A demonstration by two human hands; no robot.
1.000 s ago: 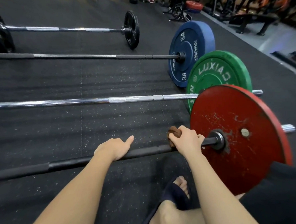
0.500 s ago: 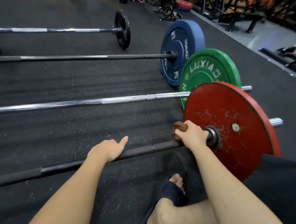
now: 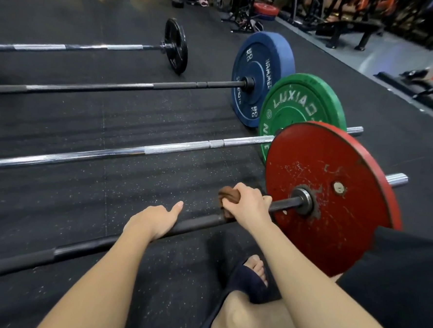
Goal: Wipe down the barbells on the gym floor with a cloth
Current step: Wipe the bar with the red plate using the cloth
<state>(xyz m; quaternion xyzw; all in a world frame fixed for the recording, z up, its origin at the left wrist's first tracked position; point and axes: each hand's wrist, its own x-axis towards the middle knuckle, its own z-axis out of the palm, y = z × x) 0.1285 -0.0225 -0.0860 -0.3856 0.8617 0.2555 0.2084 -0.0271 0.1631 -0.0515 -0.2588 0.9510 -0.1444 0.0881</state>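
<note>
We note four barbells lying side by side on the dark rubber floor, each running from the left edge of the frame toward the right.

Left side: the far bar sits in the upper left, the third bar below it, the chrome bar at mid-height, and the near bar, black, in the lower left.

Centre: the left hand lies palm-down on the near bar, thumb stretched out toward the right. Its fingers drop over the far side of the bar, out of sight, so we cannot tell whether they close round it. A black plate stands on the far bar, upper centre.

Right of centre: the right hand is clenched round a brown cloth, which is wrapped on the near bar, near the red plate but apart from it. Below, a foot in a dark slipper rests on the floor.

Right side: the red plate stands upright on the near bar, its face scuffed. Behind it stands a green plate on the chrome bar, then a blue plate on the third bar.
</note>
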